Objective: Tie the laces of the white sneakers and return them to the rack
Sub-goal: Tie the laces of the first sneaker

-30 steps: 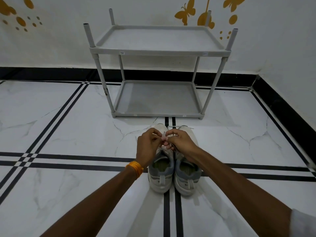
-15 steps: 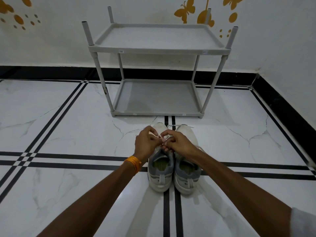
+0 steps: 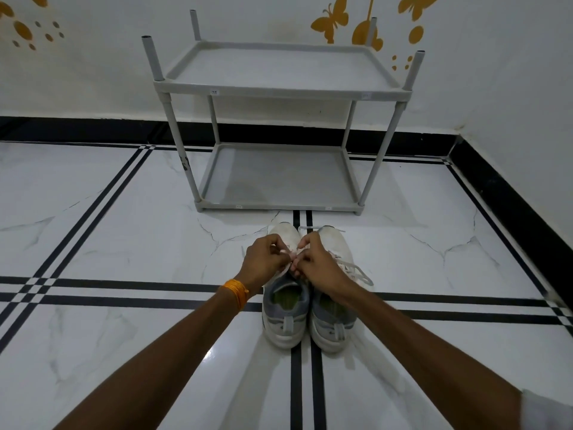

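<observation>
- Your left hand (image 3: 266, 261) is closed, thumb and forefinger pinching a strand of white lace (image 3: 286, 252) over the left sneaker (image 3: 283, 308); an orange band (image 3: 236, 293) sits on that wrist.
- Your right hand (image 3: 316, 262) is closed too, its fingertips pinching the lace right beside the left hand's, so the two hands touch at the knuckles.
- Compared with a second ago, both hands sit at the same spot above the tongue of the left sneaker; half a second ago a short strand showed between the fingertips, and now they are drawn together again.
- The forefinger of your right hand arches higher than before.
- The two white sneakers stand side by side on the floor (image 3: 102, 243), heels toward you, toes toward the rack (image 3: 279, 91), touching along their inner sides and straddling the black double stripe; they have not shifted.
- The right sneaker (image 3: 333, 321) has loose laces (image 3: 356, 270) spilling over its outer side, as in the earlier pictures.
- A lace end (image 3: 305, 228) lies across the toes.
- The grey two-shelf rack stands just beyond the toes against the wall, both shelves bare; it appears a little larger in view than a second ago.
- Whether a knot has formed under your fingers cannot be told.
</observation>
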`<state>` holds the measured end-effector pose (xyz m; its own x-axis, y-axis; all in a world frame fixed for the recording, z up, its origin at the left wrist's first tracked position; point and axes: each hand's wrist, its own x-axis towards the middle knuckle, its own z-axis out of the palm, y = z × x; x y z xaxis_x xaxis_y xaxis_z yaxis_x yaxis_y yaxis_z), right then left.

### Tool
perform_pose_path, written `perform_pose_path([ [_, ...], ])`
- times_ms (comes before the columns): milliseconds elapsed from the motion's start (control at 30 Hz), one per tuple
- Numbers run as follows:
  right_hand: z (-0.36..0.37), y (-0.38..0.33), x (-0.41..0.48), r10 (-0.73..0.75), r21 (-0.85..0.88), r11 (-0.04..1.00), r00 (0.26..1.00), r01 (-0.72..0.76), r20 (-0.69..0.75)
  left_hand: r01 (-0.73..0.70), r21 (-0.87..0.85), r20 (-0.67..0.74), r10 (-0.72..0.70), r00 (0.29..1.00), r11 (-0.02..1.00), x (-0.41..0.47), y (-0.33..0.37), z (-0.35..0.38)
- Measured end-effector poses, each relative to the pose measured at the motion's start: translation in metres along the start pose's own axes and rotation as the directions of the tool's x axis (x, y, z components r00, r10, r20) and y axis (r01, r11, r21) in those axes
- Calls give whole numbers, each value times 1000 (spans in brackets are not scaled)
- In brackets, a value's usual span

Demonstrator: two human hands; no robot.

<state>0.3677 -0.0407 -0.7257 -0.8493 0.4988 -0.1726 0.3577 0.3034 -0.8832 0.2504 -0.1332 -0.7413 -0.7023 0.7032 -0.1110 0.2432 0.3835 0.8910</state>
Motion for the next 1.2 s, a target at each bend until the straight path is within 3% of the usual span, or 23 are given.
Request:
perform_pose_path([
  [133, -4, -1, 3, -16, -36, 999, 987, 10, -160, -221, 229, -88, 247, 965, 948, -6, 7, 0],
  [267, -1, -1, 5, -93, -185, 981, 978, 58, -187, -368, 381, -21, 405, 914, 848, -10, 2, -6],
  [467, 1, 2, 2, -171, -199, 972, 953, 123, -250, -508, 575, 270, 437, 858, 642, -6, 3, -18],
  [567, 3, 2, 2, -205, -233, 961, 947, 148, -246, -533, 637, 332, 427, 841, 556, -4, 3, -18],
  [600, 2, 2, 2, -214, -236, 959, 945, 156, -246, -521, 634, 309, 430, 848, 572, -3, 3, -17],
  [667, -1, 0, 3, -209, -217, 963, 949, 158, -237, -400, 519, 178, 362, 915, 756, -3, 6, -17],
  [733, -3, -3, 3, -198, -203, 967, 955, 153, -223, -126, 203, 172, 91, 981, 971, -2, 10, -19],
  [767, -2, -3, 4, -189, -194, 970, 957, 147, -221, 29, 41, 239, -38, 970, 999, -2, 13, -20],
  [833, -1, -6, 5, -181, -202, 969, 960, 138, -212, 197, -115, 313, -152, 937, 974, -3, 19, -19],
  [900, 0, -8, 4, -228, -349, 924, 957, 154, -180, 216, -148, 299, -164, 940, 965, -6, 25, -18],
  [967, -2, -10, 3, -346, -606, 770, 929, 201, -132, 209, -147, 283, -161, 946, 967, -6, 29, -18],
  [1033, -6, -15, 2, -469, -749, 605, 881, 269, -62, 208, -143, 279, -163, 946, 967, -5, 29, -18],
  [1133, -9, -19, 5, -554, -834, 451, 832, 318, 18, 209, -160, 249, -165, 954, 965, -3, 24, -18],
  [1200, -9, -20, 6, -546, -851, 418, 837, 318, 45, 184, -157, 208, -150, 967, 970, -2, 22, -19],
])
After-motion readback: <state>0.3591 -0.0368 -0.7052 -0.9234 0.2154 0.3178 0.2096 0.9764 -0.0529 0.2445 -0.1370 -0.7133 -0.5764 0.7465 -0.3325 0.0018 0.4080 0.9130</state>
